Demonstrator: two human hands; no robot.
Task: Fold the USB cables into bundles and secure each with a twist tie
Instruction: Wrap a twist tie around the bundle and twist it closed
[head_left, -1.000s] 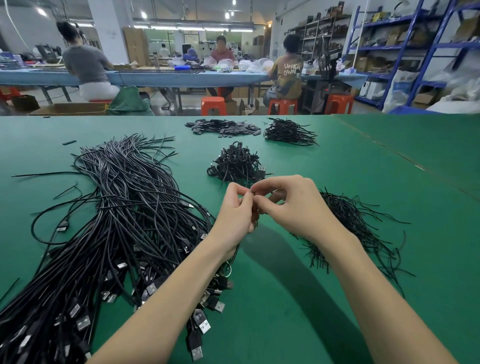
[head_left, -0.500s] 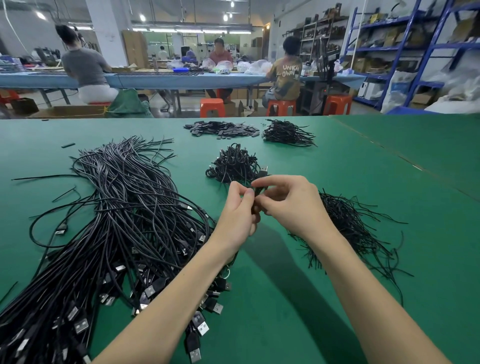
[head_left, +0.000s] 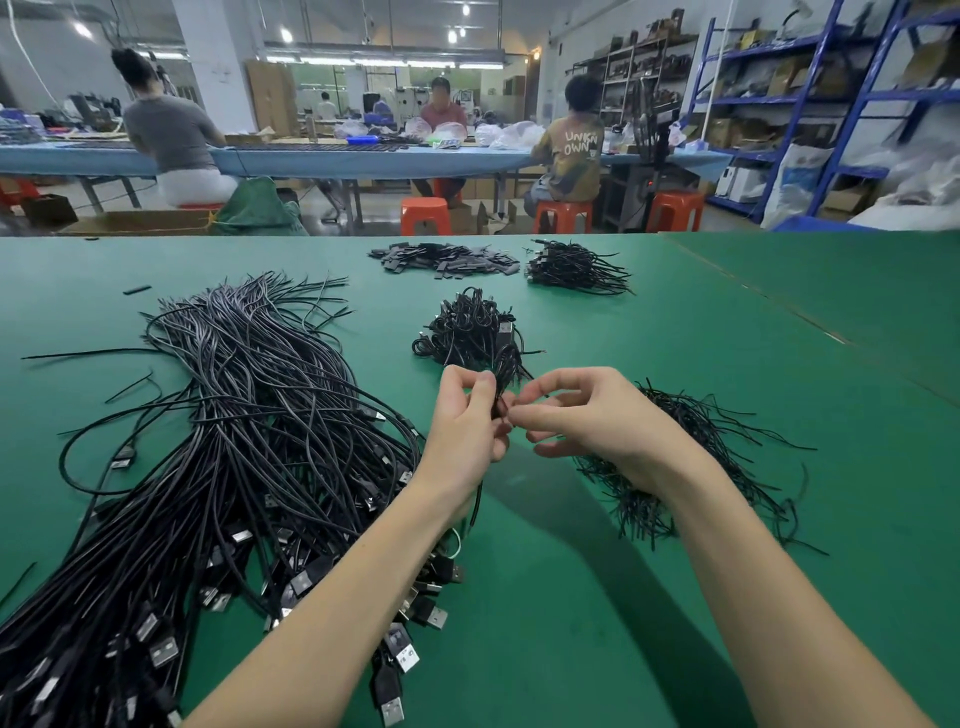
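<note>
My left hand (head_left: 467, 415) grips a folded black USB cable bundle (head_left: 506, 371) upright above the green table (head_left: 571, 597). My right hand (head_left: 587, 415) pinches a thin twist tie at the bundle's middle, right beside my left thumb; the tie itself is mostly hidden by my fingers. A big heap of loose USB cables (head_left: 234, 441) lies to the left, plugs toward me. Black twist ties (head_left: 691, 452) are piled under my right wrist. Finished bundles (head_left: 470, 327) sit in a heap just beyond my hands.
Farther back lie a flat pile of small dark pieces (head_left: 447, 258) and another heap of short cables (head_left: 571, 267). A table seam (head_left: 769, 296) runs diagonally at the right. Several people sit at a long blue table (head_left: 337, 156) behind; blue shelving (head_left: 831, 104) stands at the right.
Both hands have stayed together over the table while the bundle has come up into view above my left fingers. My right fingers have shifted around the tie.
</note>
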